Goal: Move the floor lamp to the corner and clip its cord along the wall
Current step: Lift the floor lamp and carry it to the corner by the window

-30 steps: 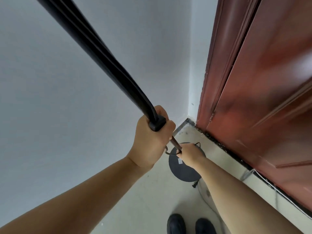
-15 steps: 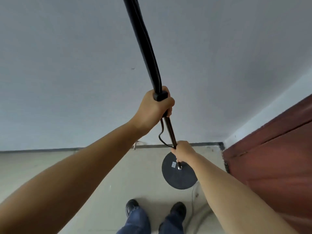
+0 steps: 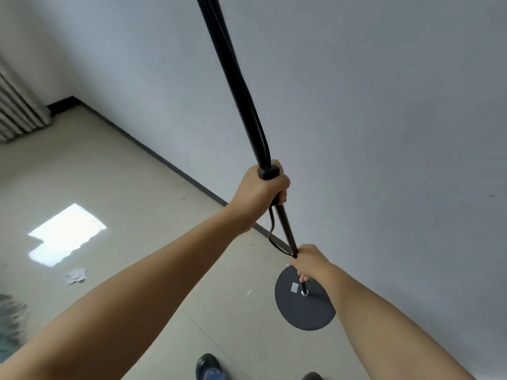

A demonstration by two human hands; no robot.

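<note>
Floor lamp [image 3: 285,229] held upright just beside the grey wall [image 3: 384,133], its round dark base [image 3: 304,305] at about five o'clock in view, apparently lifted a little off the floor [image 3: 123,187], though contact too hard to judge. Cord [image 3: 271,231] looping off the pole between the two hands. Left hand [image 3: 263,193], grip wrapped tight round the pole under the black collar, probably steering the top and stopping any tilt. Right hand [image 3: 310,264], grip closed low on the pole just above the base, likely carrying the weight. Two hands spaced apart for leverage on a long, bottom-heavy thing. Far corner at ten o'clock, beside a ribbed radiator [image 3: 19,105]. Sunlit patch at eight o'clock, scrap of paper [image 3: 75,277] near it. Shoes [image 3: 208,366] at six o'clock. No containers in view. Cord not yet clipped.
</note>
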